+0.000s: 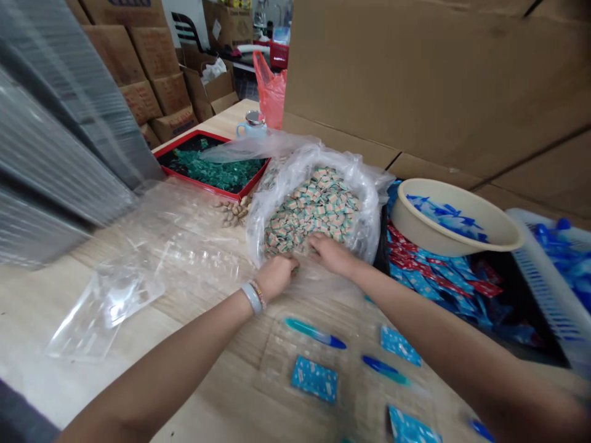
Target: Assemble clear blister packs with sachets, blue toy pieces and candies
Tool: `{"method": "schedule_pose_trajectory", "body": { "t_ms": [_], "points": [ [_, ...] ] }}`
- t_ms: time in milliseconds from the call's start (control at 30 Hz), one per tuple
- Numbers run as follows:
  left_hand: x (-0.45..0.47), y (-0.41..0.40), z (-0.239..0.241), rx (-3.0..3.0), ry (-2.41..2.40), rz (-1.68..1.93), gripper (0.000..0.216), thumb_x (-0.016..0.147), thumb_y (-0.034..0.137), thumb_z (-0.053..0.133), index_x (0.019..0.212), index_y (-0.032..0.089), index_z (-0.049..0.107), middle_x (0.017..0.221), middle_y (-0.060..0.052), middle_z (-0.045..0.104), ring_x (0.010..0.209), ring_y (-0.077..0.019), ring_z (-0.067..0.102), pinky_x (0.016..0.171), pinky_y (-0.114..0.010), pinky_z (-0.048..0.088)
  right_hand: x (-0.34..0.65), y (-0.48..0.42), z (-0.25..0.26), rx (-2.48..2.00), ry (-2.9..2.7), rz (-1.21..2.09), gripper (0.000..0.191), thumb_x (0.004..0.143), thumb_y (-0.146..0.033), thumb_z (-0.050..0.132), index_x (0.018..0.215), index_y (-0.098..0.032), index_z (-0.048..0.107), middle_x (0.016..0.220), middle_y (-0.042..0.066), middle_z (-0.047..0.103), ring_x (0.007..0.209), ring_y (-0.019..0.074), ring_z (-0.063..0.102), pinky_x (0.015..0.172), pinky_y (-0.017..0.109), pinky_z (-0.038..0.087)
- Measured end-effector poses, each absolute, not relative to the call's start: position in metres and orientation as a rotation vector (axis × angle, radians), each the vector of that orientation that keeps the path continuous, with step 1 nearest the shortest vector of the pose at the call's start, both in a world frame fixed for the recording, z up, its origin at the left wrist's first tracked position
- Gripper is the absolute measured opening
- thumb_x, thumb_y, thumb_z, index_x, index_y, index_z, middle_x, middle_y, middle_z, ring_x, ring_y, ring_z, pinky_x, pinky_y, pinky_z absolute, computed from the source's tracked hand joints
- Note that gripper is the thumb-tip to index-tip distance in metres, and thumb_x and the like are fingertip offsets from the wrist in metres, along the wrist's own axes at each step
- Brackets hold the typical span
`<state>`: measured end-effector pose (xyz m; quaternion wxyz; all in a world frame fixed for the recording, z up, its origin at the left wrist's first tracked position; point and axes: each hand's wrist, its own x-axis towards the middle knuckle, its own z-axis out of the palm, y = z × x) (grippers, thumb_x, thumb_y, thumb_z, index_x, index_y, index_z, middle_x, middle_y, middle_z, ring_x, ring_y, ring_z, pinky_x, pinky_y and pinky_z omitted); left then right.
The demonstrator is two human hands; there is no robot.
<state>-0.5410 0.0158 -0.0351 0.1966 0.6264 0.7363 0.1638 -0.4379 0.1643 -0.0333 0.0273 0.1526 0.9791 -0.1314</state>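
Observation:
A clear plastic bag (369,227) stands wide open on the table, full of small square striped pieces (314,203) in pale orange and green. At its front edge, my left hand (277,275) is closed, with a bit of green showing at the fingertips; what it holds is too small to name. My right hand (331,253) lies over the front of the bag, its fingers curled down at the pieces, and their tips are partly hidden. Nearer me lie clear plastic trays holding blue-green pen-shaped items (315,333) and blue printed packets (314,378).
Left of the bag are a red-rimmed tray (203,180) of green bits and empty clear trays (111,307). At right, a cream basin (462,237) of blue pieces sits above red and blue packets (429,271), beside a white basket (549,301). Cardboard (438,80) walls the back.

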Motion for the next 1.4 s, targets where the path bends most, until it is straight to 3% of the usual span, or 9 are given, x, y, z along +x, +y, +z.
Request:
{"method": "schedule_pose_trajectory", "body": {
  "t_ms": [100, 200, 333, 433, 667, 767, 967, 1133, 1400],
  "points": [
    [-0.539, 0.019, -0.036, 1.774, 2.090, 0.407, 0.019, 0.077, 0.014, 0.045, 0.082, 0.014, 0.063, 0.089, -0.008, 0.061, 0.084, -0.0171, 0.056, 0.077, -0.026, 0.042, -0.432, 0.154, -0.034, 0.508, 3.026, -0.354, 0.019, 0.076, -0.010, 0.044, 0.090, -0.015, 0.055, 0.090, 0.007, 0.055, 0.084, 0.0156, 0.050, 0.071, 0.023, 0.037],
    [-0.538, 0.018, -0.030, 1.755, 2.145, 0.514, 0.021, 0.078, 0.015, 0.045, 0.090, 0.015, 0.063, 0.092, -0.007, 0.060, 0.089, -0.0169, 0.054, 0.081, -0.026, 0.040, -0.429, 0.150, -0.038, 0.572, 3.007, -0.340, 0.017, 0.078, -0.013, 0.042, 0.084, -0.015, 0.058, 0.090, 0.009, 0.056, 0.083, 0.0172, 0.051, 0.071, 0.025, 0.037],
    [-0.532, -0.014, -0.007, 1.679, 2.101, 0.733, 0.020, 0.079, 0.018, 0.048, 0.094, 0.016, 0.062, 0.092, -0.006, 0.060, 0.088, -0.0154, 0.053, 0.082, -0.025, 0.040, -0.422, 0.147, -0.036, 0.722, 3.029, -0.480, 0.015, 0.076, -0.013, 0.045, 0.078, -0.014, 0.059, 0.088, 0.010, 0.057, 0.080, 0.0177, 0.051, 0.070, 0.026, 0.038],
    [-0.516, -0.059, 0.007, 1.595, 1.948, 0.699, 0.017, 0.079, 0.021, 0.050, 0.090, 0.018, 0.062, 0.088, -0.003, 0.062, 0.083, -0.0136, 0.055, 0.078, -0.023, 0.041, -0.408, 0.138, -0.021, 0.814, 3.090, -0.607, 0.013, 0.076, -0.015, 0.047, 0.082, -0.014, 0.059, 0.085, 0.008, 0.057, 0.080, 0.0160, 0.051, 0.072, 0.025, 0.038],
    [-0.471, -0.119, -0.006, 1.693, 1.840, 0.478, 0.020, 0.080, 0.016, 0.046, 0.095, 0.020, 0.059, 0.092, -0.002, 0.061, 0.089, -0.0150, 0.051, 0.082, -0.026, 0.039, -0.316, 0.090, 0.018, 0.937, 2.890, -1.537, 0.021, 0.073, -0.035, 0.051, 0.080, -0.016, 0.058, 0.067, 0.001, 0.054, 0.061, 0.0123, 0.049, 0.058, 0.025, 0.040],
    [-0.466, -0.120, -0.009, 1.794, 1.845, 0.353, 0.020, 0.083, 0.016, 0.042, 0.091, 0.018, 0.059, 0.090, -0.004, 0.060, 0.088, -0.0164, 0.049, 0.082, -0.029, 0.039, -0.269, 0.079, 0.027, 1.037, 2.732, -1.688, 0.024, 0.070, -0.039, 0.054, 0.080, -0.018, 0.057, 0.066, 0.001, 0.054, 0.061, 0.0126, 0.049, 0.057, 0.025, 0.041],
    [-0.463, -0.119, 0.003, 1.855, 1.841, 0.230, 0.022, 0.083, 0.014, 0.038, 0.088, 0.017, 0.060, 0.088, -0.005, 0.058, 0.087, -0.0170, 0.048, 0.080, -0.030, 0.039, -0.224, 0.098, 0.007, 1.403, 2.848, -1.414, 0.023, 0.069, -0.035, 0.053, 0.082, -0.016, 0.056, 0.066, 0.001, 0.053, 0.059, 0.0128, 0.048, 0.056, 0.027, 0.041],
    [-0.459, -0.120, 0.009, 1.834, 1.873, 0.127, 0.022, 0.081, 0.012, 0.038, 0.088, 0.016, 0.058, 0.087, -0.006, 0.056, 0.087, -0.0185, 0.048, 0.079, -0.031, 0.039, -0.243, 0.098, -0.011, 1.057, 3.007, -0.948, 0.015, 0.073, -0.020, 0.048, 0.079, -0.014, 0.060, 0.072, 0.004, 0.053, 0.064, 0.0135, 0.049, 0.062, 0.027, 0.040],
    [-0.459, -0.122, -0.010, 1.845, 1.935, 0.309, 0.020, 0.083, 0.013, 0.038, 0.086, 0.017, 0.057, 0.090, -0.004, 0.054, 0.085, -0.0158, 0.048, 0.078, -0.029, 0.041, -0.261, 0.094, -0.027, 0.880, 2.947, -0.785, 0.012, 0.072, -0.010, 0.046, 0.079, -0.015, 0.055, 0.078, 0.005, 0.053, 0.074, 0.0156, 0.051, 0.070, 0.026, 0.039]
  ]
}}
